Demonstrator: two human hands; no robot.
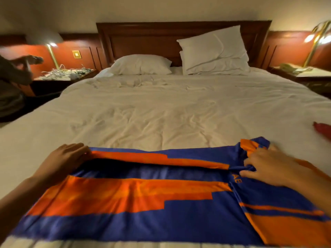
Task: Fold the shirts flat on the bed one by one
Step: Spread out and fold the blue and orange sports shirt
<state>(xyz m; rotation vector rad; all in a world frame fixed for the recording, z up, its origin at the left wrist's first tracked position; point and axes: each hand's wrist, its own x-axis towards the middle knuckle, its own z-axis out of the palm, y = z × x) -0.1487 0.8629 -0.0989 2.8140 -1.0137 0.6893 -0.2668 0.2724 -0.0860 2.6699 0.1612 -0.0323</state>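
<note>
The blue and orange shirt is lying across the near end of the bed. Its long axis is running left to right, parallel to the foot edge. The hem is pointing to the person's left, and the shoulder end, with its lettering, is pointing to the right. The far long edge is being turned over toward the person as a narrow orange flap, with a shadowed gap showing beneath it. The hands are working well apart, one at each end of that flap. The left hand is lying on the hem corner with fairly straight fingers, and I cannot tell whether a thumb is pinching underneath. The right hand is pinching a bunch of blue cloth near the shoulder. The risk, as I judge it, is sitting in that bunching: if the right end is being pulled harder than the left, the flap is likely to land skewed or creased. The slippery-looking fabric may also be sliding on the rumpled sheet, dragging the near sleeve out of line. A red garment is waiting at the bed's right edge.
</note>
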